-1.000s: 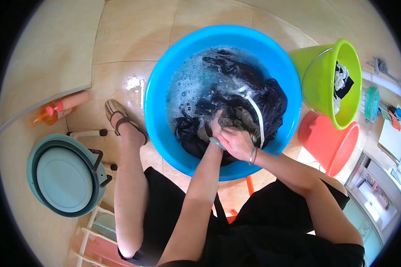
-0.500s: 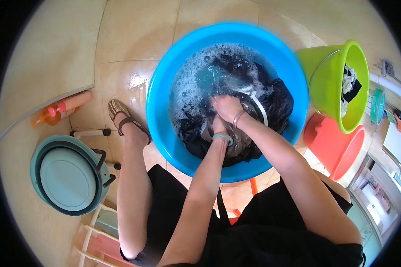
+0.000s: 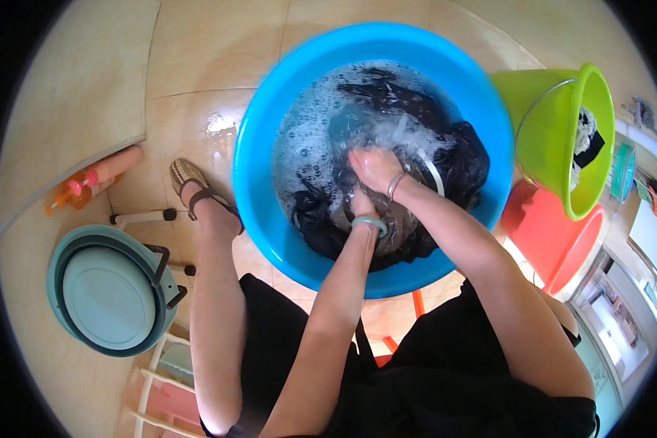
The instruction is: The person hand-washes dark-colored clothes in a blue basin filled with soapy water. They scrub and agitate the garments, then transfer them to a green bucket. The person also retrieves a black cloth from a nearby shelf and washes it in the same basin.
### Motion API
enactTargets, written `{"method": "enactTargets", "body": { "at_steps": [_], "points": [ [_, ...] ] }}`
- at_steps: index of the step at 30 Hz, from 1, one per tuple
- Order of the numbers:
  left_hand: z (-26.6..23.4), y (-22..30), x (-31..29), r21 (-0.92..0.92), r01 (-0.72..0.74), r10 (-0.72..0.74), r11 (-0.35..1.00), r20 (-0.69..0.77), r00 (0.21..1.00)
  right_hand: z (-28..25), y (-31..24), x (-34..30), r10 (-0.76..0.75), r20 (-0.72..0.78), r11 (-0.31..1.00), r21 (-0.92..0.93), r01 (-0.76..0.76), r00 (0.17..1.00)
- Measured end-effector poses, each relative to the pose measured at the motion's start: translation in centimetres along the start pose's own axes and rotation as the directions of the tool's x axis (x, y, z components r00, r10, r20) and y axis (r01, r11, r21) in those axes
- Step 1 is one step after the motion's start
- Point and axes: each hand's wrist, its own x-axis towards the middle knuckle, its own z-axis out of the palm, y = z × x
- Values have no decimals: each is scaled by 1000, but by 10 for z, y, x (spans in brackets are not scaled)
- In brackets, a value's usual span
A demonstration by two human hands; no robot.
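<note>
A blue basin [image 3: 250, 157] holds sudsy water [image 3: 299, 139] and soaked black garments [image 3: 463, 157]. My right hand [image 3: 377, 169], with a silver bracelet at the wrist, is closed at the water's surface on a dark wet garment [image 3: 396, 223]. My left hand [image 3: 360, 203], with a pale green bangle, reaches down into the cloth just below the right one; its fingers are hidden. A white band [image 3: 431, 172] curves across the cloth to the right of my hands. Blurred, foamy water lies just beyond them.
Right of the basin, a lime green bucket [image 3: 540, 109] with black and white cloth inside stands beside a red bucket [image 3: 544, 226]. On the left are a grey-green folding basin [image 3: 109, 292], pink and orange pump bottles [image 3: 106, 171] and a slatted rack [image 3: 150, 379]. Wet tiles [image 3: 212, 131] shine nearby.
My right hand has turned slightly, its fingers curled against the cloth. Water is churned into more foam beyond the hands. The whole view has shifted a little.
</note>
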Motion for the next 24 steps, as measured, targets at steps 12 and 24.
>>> {"method": "enactTargets", "body": {
  "at_steps": [12,24],
  "points": [
    [-25,2,14,-21,138,-128,990,258,958,-32,-52,-113,-158,-175,950,241,198,972],
    [14,14,-6,179,-8,18,984,-55,998,1,24,11,17,52,990,137,-24,998]
  ]
}}
